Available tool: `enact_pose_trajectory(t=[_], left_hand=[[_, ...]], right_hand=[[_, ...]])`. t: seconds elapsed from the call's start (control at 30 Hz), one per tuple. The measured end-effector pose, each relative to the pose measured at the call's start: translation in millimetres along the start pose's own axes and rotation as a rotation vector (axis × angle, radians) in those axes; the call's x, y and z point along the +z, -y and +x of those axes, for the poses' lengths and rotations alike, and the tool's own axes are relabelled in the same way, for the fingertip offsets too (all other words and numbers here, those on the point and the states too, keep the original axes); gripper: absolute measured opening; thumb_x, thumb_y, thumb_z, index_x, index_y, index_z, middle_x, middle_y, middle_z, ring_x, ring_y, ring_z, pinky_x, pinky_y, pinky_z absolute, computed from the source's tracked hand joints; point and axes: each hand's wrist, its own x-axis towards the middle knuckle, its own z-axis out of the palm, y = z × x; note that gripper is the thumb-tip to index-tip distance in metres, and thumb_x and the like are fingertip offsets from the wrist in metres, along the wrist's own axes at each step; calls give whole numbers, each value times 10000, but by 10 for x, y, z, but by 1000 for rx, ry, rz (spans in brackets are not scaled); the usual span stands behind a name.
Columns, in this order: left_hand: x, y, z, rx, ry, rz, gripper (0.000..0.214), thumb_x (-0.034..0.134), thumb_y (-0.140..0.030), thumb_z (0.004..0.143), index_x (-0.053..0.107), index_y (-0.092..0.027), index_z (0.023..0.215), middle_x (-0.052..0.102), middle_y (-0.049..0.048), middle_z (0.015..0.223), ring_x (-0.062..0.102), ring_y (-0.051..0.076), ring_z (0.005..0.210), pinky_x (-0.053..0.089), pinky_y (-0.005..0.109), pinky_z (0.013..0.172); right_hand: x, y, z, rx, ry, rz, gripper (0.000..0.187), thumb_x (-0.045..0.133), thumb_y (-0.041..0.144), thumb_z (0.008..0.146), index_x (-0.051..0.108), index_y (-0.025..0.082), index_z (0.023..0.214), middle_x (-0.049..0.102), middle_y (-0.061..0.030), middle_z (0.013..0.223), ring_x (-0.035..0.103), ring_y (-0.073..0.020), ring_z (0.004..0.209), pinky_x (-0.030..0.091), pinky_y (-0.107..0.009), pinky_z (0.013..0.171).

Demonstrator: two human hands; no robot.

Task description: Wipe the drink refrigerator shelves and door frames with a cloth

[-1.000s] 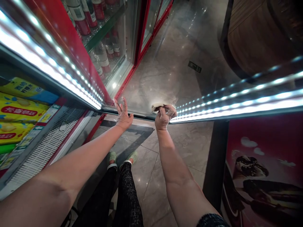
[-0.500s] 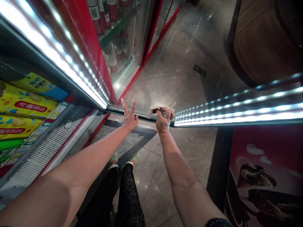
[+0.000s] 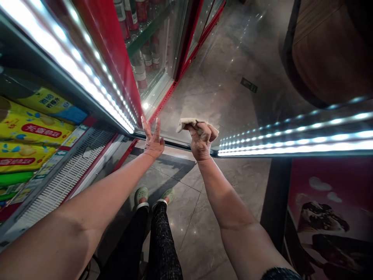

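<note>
A pale folded cloth (image 3: 194, 123) is in my right hand (image 3: 201, 142), the fingers curled against it. The cloth lies against a glass door (image 3: 233, 105) whose lower edge runs below my wrists. My left hand (image 3: 153, 140) rests near the door's left corner with its fingers spread, holding nothing; the fingertips appear to touch the glass. Bright LED strips (image 3: 291, 144) shine along the door's edge on the right, and others slant up to the left.
At left, a fridge holds yellow-labelled drinks (image 3: 32, 128) above a white wire shelf (image 3: 70, 175). Behind the glass, a red cabinet (image 3: 163, 107) holds several bottles. A pink panel with ice cream pictures (image 3: 329, 202) stands at right. My green clogs (image 3: 142, 196) are on the tiled floor (image 3: 186, 217).
My right hand has pushed the cloth slightly up and left, and more of the cloth shows. The left hand has shifted a little to the left, fingers still spread.
</note>
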Motion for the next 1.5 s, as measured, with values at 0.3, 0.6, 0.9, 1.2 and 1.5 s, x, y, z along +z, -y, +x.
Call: enact_pose_trajectory(t=[0.3,0.6,0.9,1.2,1.5], left_hand=[[-102,56,-8,11,3,30,896,588,-134,821,251,-254,1643,-312,57,1698,0,375,1613,210,530,1291],[-219,127,1,-15,16,55,876,585,-163,808,296,-239,1632,-273,62,1710,65,414,1605,239,541,1284],[-448,355,47,-20,-42,29,837,628,-197,773,394,-251,1575,-175,65,1731,164,391,1595,268,485,1281],[-626,495,98,-20,-91,-20,979,633,-171,724,253,-206,1626,-131,116,1732,150,361,1603,236,470,1291],[-856,579,54,-95,8,54,873,612,-186,749,363,-170,1586,114,126,1746,223,306,1592,293,424,1278]], right_hand=[[-19,195,58,-25,211,56,264,574,311,1022,752,402,1195,647,-67,1212,472,-231,1231,383,-418,1097],[9,556,260,-152,361,116,350,523,261,1045,712,427,1288,668,-62,1302,502,-235,1237,388,-407,1031],[176,913,376,-200,411,123,437,481,234,1054,615,446,1412,646,-41,1397,487,-237,1283,370,-396,1025],[192,1289,597,-230,368,122,504,444,237,1055,500,413,1523,594,-53,1486,462,-261,1348,348,-421,1061],[196,1565,734,-266,426,97,514,511,246,1037,496,385,1531,591,-72,1497,476,-259,1355,369,-411,1068]])
